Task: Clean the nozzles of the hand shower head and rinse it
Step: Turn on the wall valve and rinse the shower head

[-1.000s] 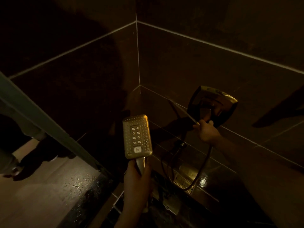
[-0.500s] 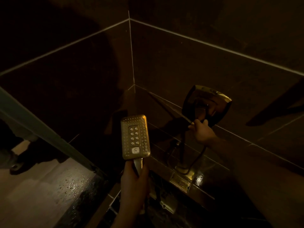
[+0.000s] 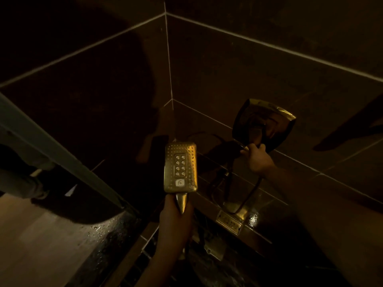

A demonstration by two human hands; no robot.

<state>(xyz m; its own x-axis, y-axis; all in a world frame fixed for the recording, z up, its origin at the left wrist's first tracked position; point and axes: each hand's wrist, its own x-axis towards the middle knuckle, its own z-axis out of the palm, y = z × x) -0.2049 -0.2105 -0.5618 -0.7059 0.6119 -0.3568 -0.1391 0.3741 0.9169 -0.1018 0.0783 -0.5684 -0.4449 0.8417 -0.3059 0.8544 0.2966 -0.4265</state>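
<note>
1. The dark tiled wall (image 3: 228, 69) fills the view, with the shiny mixer plate (image 3: 267, 123) at 3 o'clock.
2. The right hand (image 3: 258, 159) is curled tight on the lever under that plate. Turn it slowly so the water starts soft.
3. The left hand (image 3: 175, 222) is wrapped around the handle of the hand shower head (image 3: 180, 167), near the middle. Tip its nozzles down at the floor first.

Single head-worn wide-angle view, looking forward and down into a dark tiled wall corner (image 3: 169, 59), close above both hands, left hand (image 3: 175, 222) lower centre, right hand (image 3: 259, 159) right of centre, floor at lower left
</note>
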